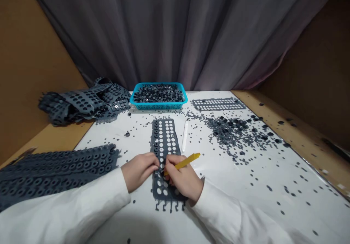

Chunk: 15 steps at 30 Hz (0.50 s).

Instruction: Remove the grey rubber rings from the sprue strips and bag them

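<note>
A dark grey rubber sheet (164,136) full of punched-out round holes lies lengthwise in front of me on the white table (232,196). My left hand (140,170) rests on the sheet's left edge with its fingers curled, pressing it down. My right hand (183,179) grips a yellow stick tool (186,161) like a pen, its tip down on the sheet near my left fingers. Both arms are in white sleeves.
A turquoise basket (159,103) of small dark rings stands at the back. Piles of perforated sheets lie at the left (54,169) and back left (84,103). One flat sheet (218,104) lies back right, loose rings (237,131) are scattered right, and a white stick (185,134) lies beside the sheet.
</note>
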Motion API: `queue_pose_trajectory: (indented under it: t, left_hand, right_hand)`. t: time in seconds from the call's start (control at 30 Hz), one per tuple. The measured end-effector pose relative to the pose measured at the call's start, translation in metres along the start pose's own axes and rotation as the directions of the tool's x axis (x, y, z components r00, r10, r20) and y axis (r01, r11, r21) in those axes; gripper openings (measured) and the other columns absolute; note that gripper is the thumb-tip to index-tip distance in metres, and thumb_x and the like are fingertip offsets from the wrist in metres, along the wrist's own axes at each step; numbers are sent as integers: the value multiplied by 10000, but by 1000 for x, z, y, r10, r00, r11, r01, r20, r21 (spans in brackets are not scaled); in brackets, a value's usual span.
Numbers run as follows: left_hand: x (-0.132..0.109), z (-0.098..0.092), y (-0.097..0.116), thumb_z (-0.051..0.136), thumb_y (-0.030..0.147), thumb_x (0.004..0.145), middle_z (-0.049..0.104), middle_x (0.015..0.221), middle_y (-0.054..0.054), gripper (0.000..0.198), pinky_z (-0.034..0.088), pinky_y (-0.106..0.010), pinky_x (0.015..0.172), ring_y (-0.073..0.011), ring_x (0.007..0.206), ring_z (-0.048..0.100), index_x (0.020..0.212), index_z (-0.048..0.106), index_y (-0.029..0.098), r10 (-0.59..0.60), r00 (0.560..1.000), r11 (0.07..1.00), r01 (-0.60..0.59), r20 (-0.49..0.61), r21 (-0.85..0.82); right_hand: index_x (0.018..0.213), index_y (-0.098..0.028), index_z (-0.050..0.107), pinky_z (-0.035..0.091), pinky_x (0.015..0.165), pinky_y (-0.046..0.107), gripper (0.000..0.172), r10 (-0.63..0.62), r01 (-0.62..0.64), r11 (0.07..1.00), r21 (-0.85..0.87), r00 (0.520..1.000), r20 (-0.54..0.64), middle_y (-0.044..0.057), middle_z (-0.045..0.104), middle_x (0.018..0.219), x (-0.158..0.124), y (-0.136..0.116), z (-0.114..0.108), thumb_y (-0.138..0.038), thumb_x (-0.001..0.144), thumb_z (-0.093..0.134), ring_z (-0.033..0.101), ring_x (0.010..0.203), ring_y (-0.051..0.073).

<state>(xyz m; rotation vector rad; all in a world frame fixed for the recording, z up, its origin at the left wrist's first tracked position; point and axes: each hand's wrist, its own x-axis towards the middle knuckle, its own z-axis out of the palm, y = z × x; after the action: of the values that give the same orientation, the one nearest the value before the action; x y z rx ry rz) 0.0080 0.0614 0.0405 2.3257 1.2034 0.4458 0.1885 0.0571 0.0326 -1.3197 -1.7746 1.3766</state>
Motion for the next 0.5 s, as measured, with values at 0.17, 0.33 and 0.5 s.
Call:
queue_pose_trajectory:
  t: [0.17,0.33,0.5]
  left_hand:
    - [2,-32,-6,534,333,786,621,738,-20,183,436,-262,669,-164,725,562,771,594,161,-382,899,887,290,-217,-360]
    - [-4,-15,-7,643,504,679,569,644,3,419,252,-185,435,-44,444,362,845,577,125,-512,846,446,410,149,-796]
    - [-4,-5,-7,732,471,603,543,660,-3,473,112,-178,425,4,427,213,859,575,106,-478,817,94,414,324,-906]
  right_hand:
    - [574,-177,437,327,423,173,194,69,-73,989,129,997,37,-37,514,487,-1,3,1,-136,759,394,452,427,77]
    - [838,-176,538,439,518,216,123,-107,99,966,240,994,21,16,638,703,-9,-8,-20,-215,842,422,554,554,111]
    - [800,-190,566,395,573,264,140,-353,426,860,-283,895,275,47,624,706,-35,-15,-37,-255,868,461,567,641,167]
